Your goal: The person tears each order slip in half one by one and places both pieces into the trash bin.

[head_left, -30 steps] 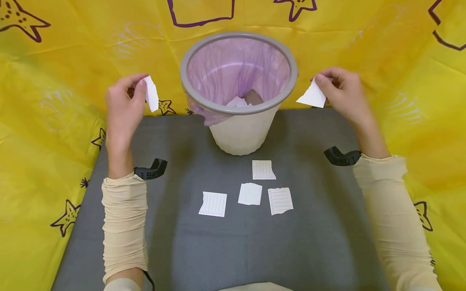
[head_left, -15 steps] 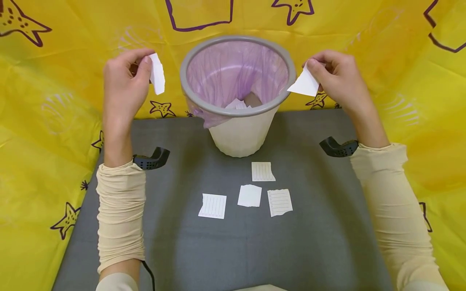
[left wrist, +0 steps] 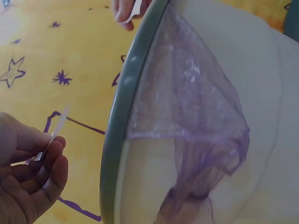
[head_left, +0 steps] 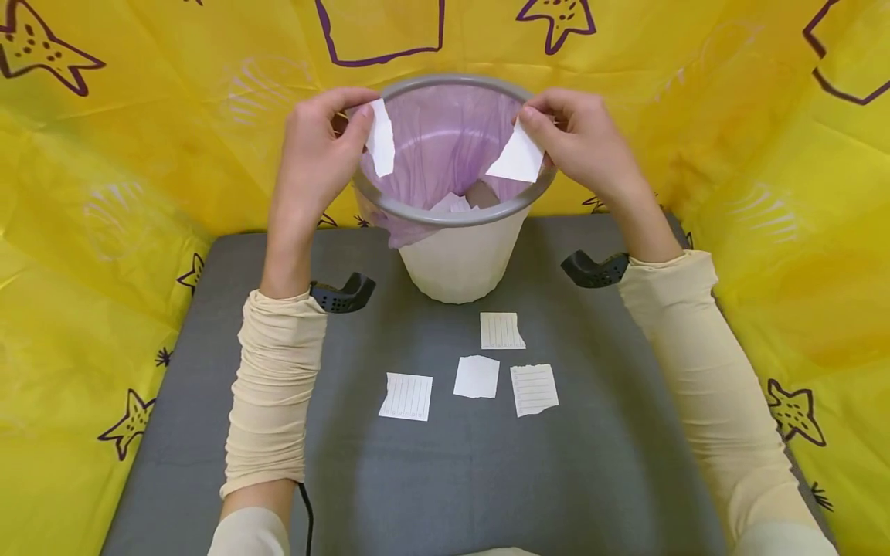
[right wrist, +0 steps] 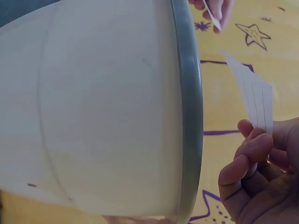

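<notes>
My left hand (head_left: pixel 323 150) pinches a torn piece of paper (head_left: pixel 381 140) between thumb and fingers, above the left part of the bin's rim. Over the right part, my right hand (head_left: pixel 582 139) pinches another torn paper piece (head_left: pixel 518 158); faint ruled lines show on it in the right wrist view (right wrist: pixel 256 95). Between and below the hands stands a white trash bin (head_left: pixel 455 262) with a grey rim and a purple bag (head_left: pixel 445 123) lining it. Crumpled paper (head_left: pixel 450 204) and a brownish piece (head_left: pixel 481 194) lie inside.
Several torn paper pieces lie on the grey table in front of the bin, among them a lined one (head_left: pixel 406 397) and a blank one (head_left: pixel 477 377). A yellow patterned cloth (head_left: pixel 111 255) hangs behind and at both sides.
Both hands have risen and moved inward, from beside the bin to over its rim, each still pinching its paper. The pieces on the table have stayed in place.
</notes>
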A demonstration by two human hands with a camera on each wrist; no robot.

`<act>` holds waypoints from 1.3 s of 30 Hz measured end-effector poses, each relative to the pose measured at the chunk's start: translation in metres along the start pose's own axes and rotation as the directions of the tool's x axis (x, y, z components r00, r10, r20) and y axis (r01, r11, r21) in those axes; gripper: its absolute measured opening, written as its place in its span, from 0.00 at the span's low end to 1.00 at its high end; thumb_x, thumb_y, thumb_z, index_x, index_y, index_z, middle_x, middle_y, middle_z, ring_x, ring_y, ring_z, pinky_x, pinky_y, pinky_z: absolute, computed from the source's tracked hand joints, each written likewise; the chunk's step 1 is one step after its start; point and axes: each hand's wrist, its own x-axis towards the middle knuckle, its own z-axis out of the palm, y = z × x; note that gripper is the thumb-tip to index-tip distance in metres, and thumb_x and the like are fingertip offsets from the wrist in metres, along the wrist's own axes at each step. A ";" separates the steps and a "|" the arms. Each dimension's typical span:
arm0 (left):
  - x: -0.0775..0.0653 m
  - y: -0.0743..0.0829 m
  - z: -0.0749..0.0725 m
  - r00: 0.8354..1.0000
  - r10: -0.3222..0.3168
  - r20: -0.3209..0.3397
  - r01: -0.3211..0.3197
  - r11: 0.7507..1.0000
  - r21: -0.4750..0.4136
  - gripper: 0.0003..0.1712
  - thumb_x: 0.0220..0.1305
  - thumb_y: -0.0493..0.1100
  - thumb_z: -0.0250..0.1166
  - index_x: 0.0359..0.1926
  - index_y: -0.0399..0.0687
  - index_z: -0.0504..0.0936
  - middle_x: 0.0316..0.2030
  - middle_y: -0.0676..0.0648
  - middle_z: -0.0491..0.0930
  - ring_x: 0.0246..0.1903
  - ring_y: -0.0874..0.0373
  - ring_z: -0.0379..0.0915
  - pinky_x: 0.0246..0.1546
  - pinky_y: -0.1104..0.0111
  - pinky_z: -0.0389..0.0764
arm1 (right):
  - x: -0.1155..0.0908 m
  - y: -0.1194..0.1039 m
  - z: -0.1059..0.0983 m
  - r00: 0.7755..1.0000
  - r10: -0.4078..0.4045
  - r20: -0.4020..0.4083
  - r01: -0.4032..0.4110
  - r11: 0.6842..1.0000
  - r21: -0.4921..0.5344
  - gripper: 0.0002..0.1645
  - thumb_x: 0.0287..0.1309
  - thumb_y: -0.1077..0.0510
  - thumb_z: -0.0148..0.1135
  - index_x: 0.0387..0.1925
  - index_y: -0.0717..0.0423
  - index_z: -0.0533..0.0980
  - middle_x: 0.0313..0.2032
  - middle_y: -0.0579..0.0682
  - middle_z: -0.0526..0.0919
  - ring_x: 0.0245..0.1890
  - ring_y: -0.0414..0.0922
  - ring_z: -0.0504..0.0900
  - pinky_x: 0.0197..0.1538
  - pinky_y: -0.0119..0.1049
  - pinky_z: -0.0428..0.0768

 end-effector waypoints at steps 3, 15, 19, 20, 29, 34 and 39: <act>0.002 0.003 0.004 1.000 0.003 0.004 -0.003 1.000 0.010 0.18 0.70 0.47 0.55 0.54 0.47 0.83 0.43 0.48 0.81 0.32 0.61 0.70 0.33 0.75 0.72 | 0.003 -0.003 0.006 1.000 -0.006 0.004 0.006 1.000 0.000 0.17 0.67 0.52 0.57 0.45 0.62 0.80 0.26 0.42 0.76 0.19 0.40 0.69 0.24 0.26 0.72; 0.005 0.007 0.012 0.999 0.043 0.001 -0.043 0.999 0.004 0.17 0.70 0.45 0.56 0.53 0.45 0.83 0.41 0.47 0.81 0.31 0.60 0.69 0.32 0.76 0.70 | 0.013 -0.007 0.023 0.999 0.020 0.049 -0.020 1.000 0.002 0.17 0.67 0.52 0.57 0.46 0.60 0.80 0.27 0.45 0.75 0.21 0.42 0.70 0.26 0.28 0.71; 0.007 0.006 0.017 0.996 0.046 0.072 -0.045 0.999 -0.018 0.23 0.69 0.47 0.58 0.63 0.47 0.74 0.49 0.45 0.80 0.42 0.59 0.73 0.45 0.75 0.73 | 0.016 -0.010 0.029 0.996 0.024 0.089 -0.013 0.992 -0.127 0.22 0.69 0.47 0.53 0.56 0.56 0.76 0.40 0.51 0.82 0.35 0.44 0.77 0.40 0.31 0.76; 0.007 0.006 0.018 0.995 0.049 0.087 -0.046 0.999 -0.028 0.26 0.69 0.48 0.58 0.66 0.48 0.71 0.51 0.44 0.79 0.46 0.59 0.73 0.49 0.75 0.73 | 0.016 -0.010 0.031 0.995 0.023 0.099 -0.008 0.988 -0.153 0.24 0.70 0.46 0.52 0.59 0.55 0.74 0.45 0.53 0.82 0.41 0.45 0.79 0.46 0.33 0.77; 0.009 0.004 0.018 0.995 0.067 0.078 -0.060 0.995 -0.085 0.33 0.68 0.51 0.59 0.70 0.52 0.61 0.59 0.44 0.74 0.58 0.56 0.69 0.58 0.70 0.68 | 0.014 -0.007 0.030 0.997 0.000 0.077 0.012 0.988 -0.152 0.29 0.71 0.45 0.49 0.67 0.53 0.67 0.63 0.54 0.74 0.63 0.50 0.73 0.68 0.43 0.68; 0.008 0.004 0.018 0.995 0.065 0.077 -0.059 0.996 -0.072 0.31 0.68 0.50 0.60 0.69 0.51 0.64 0.59 0.44 0.74 0.58 0.54 0.70 0.59 0.70 0.69 | 0.013 -0.007 0.029 0.998 0.020 0.063 -0.011 0.990 -0.143 0.30 0.71 0.44 0.47 0.67 0.53 0.66 0.64 0.53 0.74 0.64 0.48 0.72 0.69 0.42 0.68; 0.003 0.002 0.016 0.997 0.068 0.047 -0.065 0.996 -0.056 0.29 0.68 0.51 0.59 0.68 0.52 0.66 0.59 0.45 0.74 0.58 0.57 0.70 0.60 0.71 0.68 | 0.007 -0.006 0.026 1.000 -0.003 0.025 0.008 0.979 -0.204 0.31 0.72 0.42 0.45 0.68 0.53 0.65 0.65 0.52 0.72 0.67 0.47 0.68 0.72 0.40 0.63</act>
